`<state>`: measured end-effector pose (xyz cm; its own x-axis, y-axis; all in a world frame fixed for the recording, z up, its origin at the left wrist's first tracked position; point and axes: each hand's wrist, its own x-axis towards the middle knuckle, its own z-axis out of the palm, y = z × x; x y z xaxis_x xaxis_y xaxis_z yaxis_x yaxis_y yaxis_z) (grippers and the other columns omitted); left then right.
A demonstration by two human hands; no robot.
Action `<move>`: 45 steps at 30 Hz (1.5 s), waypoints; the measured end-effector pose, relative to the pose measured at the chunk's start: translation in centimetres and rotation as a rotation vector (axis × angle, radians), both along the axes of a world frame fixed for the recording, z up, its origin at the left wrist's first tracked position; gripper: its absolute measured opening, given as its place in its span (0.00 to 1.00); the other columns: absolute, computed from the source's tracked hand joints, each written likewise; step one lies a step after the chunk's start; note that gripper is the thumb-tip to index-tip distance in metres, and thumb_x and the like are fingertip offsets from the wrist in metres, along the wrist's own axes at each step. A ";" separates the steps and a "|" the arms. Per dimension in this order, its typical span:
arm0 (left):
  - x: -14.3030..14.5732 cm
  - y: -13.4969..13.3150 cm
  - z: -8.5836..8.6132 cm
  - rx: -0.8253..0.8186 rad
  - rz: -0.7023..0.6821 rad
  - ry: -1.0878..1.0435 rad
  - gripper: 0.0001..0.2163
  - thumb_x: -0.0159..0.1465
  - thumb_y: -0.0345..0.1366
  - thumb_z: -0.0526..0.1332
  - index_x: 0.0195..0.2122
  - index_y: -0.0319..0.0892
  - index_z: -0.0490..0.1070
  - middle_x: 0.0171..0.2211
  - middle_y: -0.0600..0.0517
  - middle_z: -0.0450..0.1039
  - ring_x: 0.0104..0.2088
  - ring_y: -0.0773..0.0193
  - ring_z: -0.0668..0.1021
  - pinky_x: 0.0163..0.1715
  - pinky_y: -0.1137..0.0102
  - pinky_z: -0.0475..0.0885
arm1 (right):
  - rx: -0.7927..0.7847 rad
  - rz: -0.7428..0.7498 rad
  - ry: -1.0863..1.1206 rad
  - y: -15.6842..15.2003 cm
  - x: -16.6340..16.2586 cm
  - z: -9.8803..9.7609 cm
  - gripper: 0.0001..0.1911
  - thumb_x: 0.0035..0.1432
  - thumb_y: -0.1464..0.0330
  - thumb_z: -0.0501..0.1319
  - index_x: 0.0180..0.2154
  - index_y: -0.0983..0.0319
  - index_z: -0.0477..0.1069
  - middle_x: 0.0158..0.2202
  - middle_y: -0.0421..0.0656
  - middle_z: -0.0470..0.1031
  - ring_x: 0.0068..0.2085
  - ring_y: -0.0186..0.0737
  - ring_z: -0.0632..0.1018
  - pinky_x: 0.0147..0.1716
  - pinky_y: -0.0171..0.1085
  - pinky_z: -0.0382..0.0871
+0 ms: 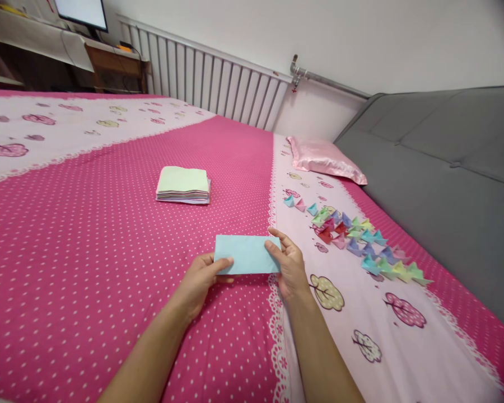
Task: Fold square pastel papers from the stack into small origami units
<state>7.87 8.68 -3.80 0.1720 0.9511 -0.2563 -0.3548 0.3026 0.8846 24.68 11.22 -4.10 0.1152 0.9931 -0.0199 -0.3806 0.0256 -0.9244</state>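
A light blue sheet of paper (246, 253), folded into a rectangle, lies on the pink dotted bedspread (109, 235). My left hand (199, 280) pinches its left edge with thumb and fingers. My right hand (288, 263) grips its right edge, thumb on top. Beyond the paper sits a stack of coloured square papers (183, 184) with a pale green sheet on top. To the right lie several small folded paper shapes (357, 240) in blue, green, pink and red, set in rows.
A pink satin pillow (325, 159) lies by the grey padded headboard (445, 184). A white radiator (210, 84) lines the far wall. A wooden table (113, 67) and a screen (82, 12) stand at the far left.
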 end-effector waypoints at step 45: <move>0.2 -0.1 0.6 0.164 0.060 -0.048 0.29 0.43 0.28 0.68 0.49 0.42 0.66 0.46 0.47 0.71 0.40 0.61 0.75 0.37 0.72 0.70 | 0.040 0.115 0.057 -1.5 -2.6 0.0 0.27 0.42 0.72 0.67 0.47 0.59 0.65 0.36 0.39 0.76 0.39 0.40 0.75 0.43 0.40 0.68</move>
